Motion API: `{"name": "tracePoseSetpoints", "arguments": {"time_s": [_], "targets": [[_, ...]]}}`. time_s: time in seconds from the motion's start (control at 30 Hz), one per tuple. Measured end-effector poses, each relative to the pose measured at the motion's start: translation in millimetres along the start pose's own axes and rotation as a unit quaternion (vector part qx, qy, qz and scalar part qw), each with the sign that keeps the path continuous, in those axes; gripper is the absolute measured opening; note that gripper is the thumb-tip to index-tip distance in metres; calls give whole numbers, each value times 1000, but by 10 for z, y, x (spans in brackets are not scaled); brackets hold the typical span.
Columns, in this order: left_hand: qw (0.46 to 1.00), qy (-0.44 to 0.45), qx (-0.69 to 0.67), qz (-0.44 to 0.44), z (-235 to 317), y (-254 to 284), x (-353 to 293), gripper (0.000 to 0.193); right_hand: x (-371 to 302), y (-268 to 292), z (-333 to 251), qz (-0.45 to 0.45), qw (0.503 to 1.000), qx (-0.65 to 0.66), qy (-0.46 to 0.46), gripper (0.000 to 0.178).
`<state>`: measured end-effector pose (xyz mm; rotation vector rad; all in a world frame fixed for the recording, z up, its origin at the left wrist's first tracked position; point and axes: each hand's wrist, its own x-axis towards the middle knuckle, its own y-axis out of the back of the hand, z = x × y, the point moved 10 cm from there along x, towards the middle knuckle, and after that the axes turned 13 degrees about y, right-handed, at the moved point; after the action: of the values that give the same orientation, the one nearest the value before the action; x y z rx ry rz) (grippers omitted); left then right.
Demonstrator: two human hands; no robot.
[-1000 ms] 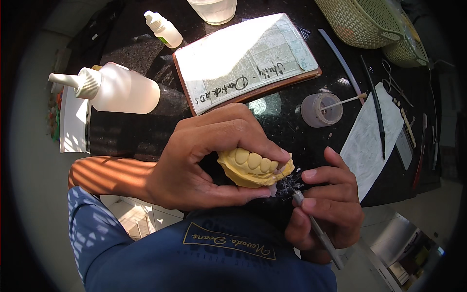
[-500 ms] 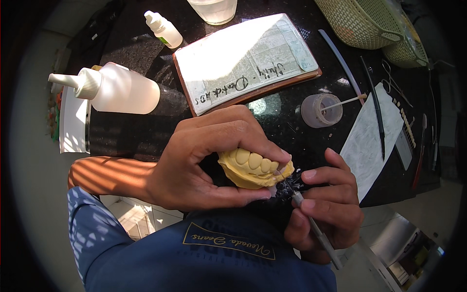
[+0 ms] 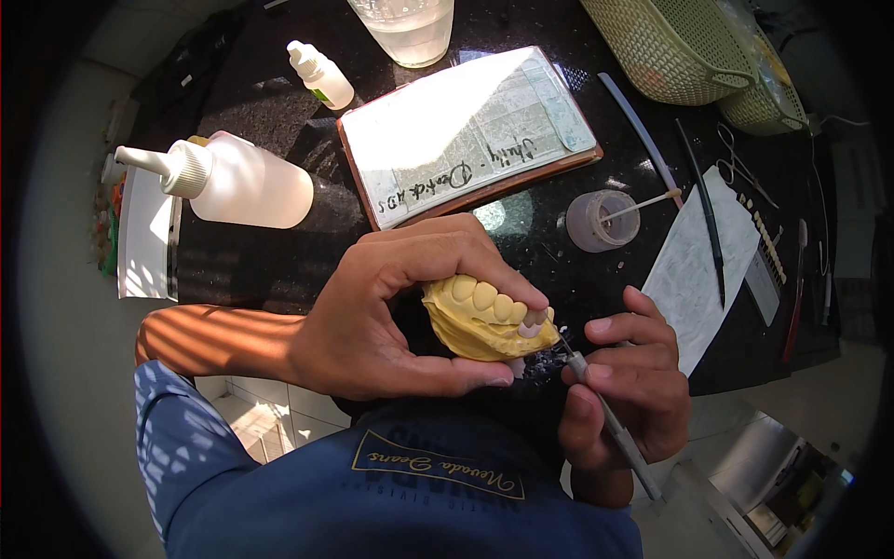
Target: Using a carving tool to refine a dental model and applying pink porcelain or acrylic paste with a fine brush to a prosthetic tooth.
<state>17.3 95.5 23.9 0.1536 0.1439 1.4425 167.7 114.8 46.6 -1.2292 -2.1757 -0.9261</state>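
A yellow dental cast (image 3: 470, 321) with a row of moulded teeth is gripped in my left hand (image 3: 410, 307), fingers over the top and thumb along the lower edge. Toward its right end a paler, whitish tooth piece (image 3: 531, 328) sits among the yellow ones. My right hand (image 3: 633, 387) holds a slim metal carving knife (image 3: 615, 424) like a pen, its handle slanting down to the right. The thin tip is close to the cast's right end; whether it touches I cannot tell. White shavings (image 3: 540, 365) lie beneath the cast.
Beyond my hands lies a covered notebook (image 3: 466, 140). A spouted bottle (image 3: 251, 182), a small dropper bottle (image 3: 321, 76) and a glass of liquid (image 3: 405, 28) stand around it. At right are a small jar (image 3: 603, 222) with a stick, paper (image 3: 703, 270), scissors-like forceps (image 3: 745, 168) and a woven basket (image 3: 670, 56).
My left hand has tilted the cast, so more of the pale tooth piece shows. The knife tip has shifted slightly up and right. The view has moved a little.
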Motion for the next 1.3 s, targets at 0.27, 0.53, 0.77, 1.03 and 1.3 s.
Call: {"name": "tracePoseSetpoints", "arguments": {"time_s": [0.27, 0.53, 0.77, 1.03, 1.3], "targets": [[987, 59, -141, -47, -116, -46, 34, 44, -121, 168, 6, 83, 995, 21, 43, 40], [979, 58, -175, -87, -111, -95, 28, 45, -238, 489, 44, 190, 979, 60, 40, 72], [978, 62, -177, -87, -118, -90, 18, 44, -79, 162, -120, 82, 995, -31, 49, 36], [980, 69, -168, -87, -124, -79, 25, 45, -90, 80, -118, 71, 995, -11, 72, 34], [983, 77, -144, -83, -138, -87, 39, 48, -94, 124, -53, 74, 996, 37, 37, 24]]}}
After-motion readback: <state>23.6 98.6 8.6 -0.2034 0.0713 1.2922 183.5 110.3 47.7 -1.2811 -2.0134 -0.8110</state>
